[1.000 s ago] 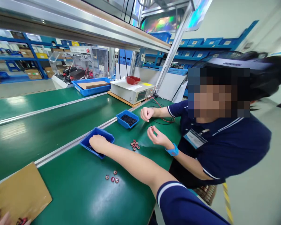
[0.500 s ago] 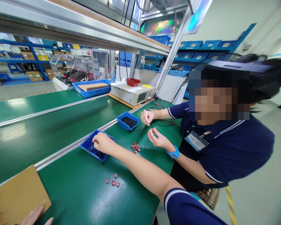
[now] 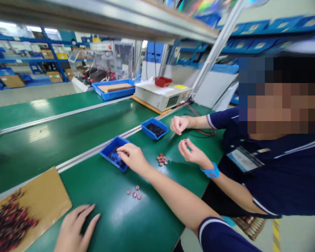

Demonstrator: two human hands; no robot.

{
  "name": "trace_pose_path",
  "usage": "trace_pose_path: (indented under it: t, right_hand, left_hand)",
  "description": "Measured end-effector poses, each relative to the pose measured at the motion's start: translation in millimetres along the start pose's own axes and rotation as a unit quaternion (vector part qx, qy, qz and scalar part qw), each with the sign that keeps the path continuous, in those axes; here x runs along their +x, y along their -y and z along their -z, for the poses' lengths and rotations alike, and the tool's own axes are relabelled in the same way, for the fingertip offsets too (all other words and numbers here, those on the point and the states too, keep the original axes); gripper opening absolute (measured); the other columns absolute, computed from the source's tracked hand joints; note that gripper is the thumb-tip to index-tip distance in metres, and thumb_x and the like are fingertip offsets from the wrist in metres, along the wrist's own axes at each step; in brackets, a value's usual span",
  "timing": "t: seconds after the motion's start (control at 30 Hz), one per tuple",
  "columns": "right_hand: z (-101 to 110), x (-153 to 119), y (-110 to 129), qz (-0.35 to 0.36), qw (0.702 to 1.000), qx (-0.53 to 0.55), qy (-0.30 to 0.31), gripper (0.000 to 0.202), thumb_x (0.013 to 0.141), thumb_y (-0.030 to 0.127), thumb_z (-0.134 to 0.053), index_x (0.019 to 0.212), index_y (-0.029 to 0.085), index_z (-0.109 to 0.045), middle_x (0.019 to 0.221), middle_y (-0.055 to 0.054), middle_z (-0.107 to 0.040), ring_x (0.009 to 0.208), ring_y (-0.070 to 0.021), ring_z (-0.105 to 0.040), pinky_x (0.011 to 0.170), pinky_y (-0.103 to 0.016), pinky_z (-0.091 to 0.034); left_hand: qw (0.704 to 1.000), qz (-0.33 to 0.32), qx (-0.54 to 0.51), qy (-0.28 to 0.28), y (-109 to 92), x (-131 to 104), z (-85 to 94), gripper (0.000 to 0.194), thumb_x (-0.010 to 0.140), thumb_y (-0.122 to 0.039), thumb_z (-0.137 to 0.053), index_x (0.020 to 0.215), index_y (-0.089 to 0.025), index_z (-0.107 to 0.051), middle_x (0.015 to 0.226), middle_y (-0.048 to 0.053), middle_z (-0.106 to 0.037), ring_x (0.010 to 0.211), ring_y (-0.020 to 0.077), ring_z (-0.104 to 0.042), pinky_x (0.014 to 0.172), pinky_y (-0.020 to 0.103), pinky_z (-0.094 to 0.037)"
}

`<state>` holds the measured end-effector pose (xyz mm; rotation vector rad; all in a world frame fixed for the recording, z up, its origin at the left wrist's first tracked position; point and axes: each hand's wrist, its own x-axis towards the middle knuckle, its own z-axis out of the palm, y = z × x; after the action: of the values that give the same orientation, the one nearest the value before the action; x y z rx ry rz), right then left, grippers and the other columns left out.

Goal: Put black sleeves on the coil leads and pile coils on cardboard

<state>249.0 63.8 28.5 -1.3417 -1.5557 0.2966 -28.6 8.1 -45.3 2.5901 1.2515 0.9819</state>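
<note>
My right hand point(image 3: 133, 159) is over the near edge of a blue bin point(image 3: 105, 152) that holds small dark pieces point(image 3: 117, 159). Its thumb and fingers are pinched together; whatever sits between the tips is too small to make out. At the lower left, my left hand point(image 3: 75, 227) rests low over the green tabletop point(image 3: 105, 227), fingers apart and nothing in them. Several small round copper-and-red wound parts point(image 3: 134, 195) lie between my two hands. A heap of similar red and dark parts point(image 3: 12, 222) covers part of a brown board point(image 3: 48, 189) beside my left hand.
A co-worker point(image 3: 252, 182) sits on the right, both hands raised near a second blue bin point(image 3: 154, 130) of black pieces and another cluster of wound parts point(image 3: 162, 160). Behind stand a bench instrument point(image 3: 160, 96) and a blue tray point(image 3: 112, 90). A metal-edged shelf point(image 3: 136, 21) hangs above.
The view has turned left and down, so the heap on the board shows more. My left hand has come further into view. My right hand has drawn back slightly from inside the bin.
</note>
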Motion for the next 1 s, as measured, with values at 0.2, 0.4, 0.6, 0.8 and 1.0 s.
trace_pose_path:
  t: [0.2, 0.4, 0.6, 0.8, 1.0]
  right_hand:
    - [11, -16, 11, -0.099, 0.983, 0.147, -0.038, 0.014, 0.080, 0.024, -0.058, 0.086, 0.014, -0.065, 0.086, -0.006, -0.067, 0.066, -0.0108, -0.066, 0.064, -0.024, -0.053]
    - [20, -21, 27, -0.163, 0.958, 0.227, -0.062, 0.010, 0.074, 0.025, -0.064, 0.081, 0.016, -0.064, 0.074, -0.002, -0.068, 0.062, -0.0112, -0.066, 0.063, -0.026, -0.055]
    - [19, -26, 37, -0.225, 0.930, 0.290, -0.022, 0.015, 0.070, 0.027, -0.068, 0.078, 0.016, -0.063, 0.067, -0.002, -0.070, 0.067, -0.0154, -0.069, 0.066, -0.029, -0.057]
    - [11, -36, 41, -0.230, 0.929, 0.283, 0.061, 0.015, 0.066, 0.028, -0.071, 0.075, 0.016, -0.066, 0.067, -0.002, -0.070, 0.062, -0.0144, -0.068, 0.063, -0.029, -0.057]
    - [5, -41, 41, -0.225, 0.937, 0.247, 0.098, 0.012, 0.069, 0.028, -0.069, 0.076, 0.018, -0.068, 0.066, -0.003, -0.070, 0.061, -0.0149, -0.067, 0.061, -0.029, -0.057]
  left_hand:
    - [0.989, 0.006, -0.071, 0.133, -74, 32, -26.7, 0.027, 0.081, -0.036, -0.059, 0.102, -0.020, -0.066, 0.091, 0.008, -0.063, 0.083, 0.0204, -0.060, 0.075, 0.036, -0.051]
    - [0.976, 0.105, -0.106, 0.161, -92, 55, -44.1, 0.035, 0.074, -0.038, -0.066, 0.104, -0.019, -0.067, 0.086, 0.008, -0.062, 0.081, 0.0219, -0.057, 0.075, 0.038, -0.048]
    - [0.935, 0.176, -0.263, 0.158, -90, 63, -38.4, 0.015, 0.074, -0.029, -0.068, 0.087, -0.022, -0.072, 0.087, 0.007, -0.068, 0.083, 0.0211, -0.060, 0.080, 0.037, -0.046]
    - [0.685, 0.421, -0.591, 0.065, -67, 53, -18.0, 0.031, 0.063, -0.029, -0.077, 0.092, -0.017, -0.071, 0.090, 0.007, -0.072, 0.081, 0.0178, -0.066, 0.078, 0.033, -0.051]
    - [0.551, 0.458, -0.697, 0.025, -62, 56, -16.2, 0.033, 0.058, -0.024, -0.081, 0.089, -0.016, -0.071, 0.079, 0.003, -0.071, 0.071, 0.0116, -0.065, 0.073, 0.027, -0.050]
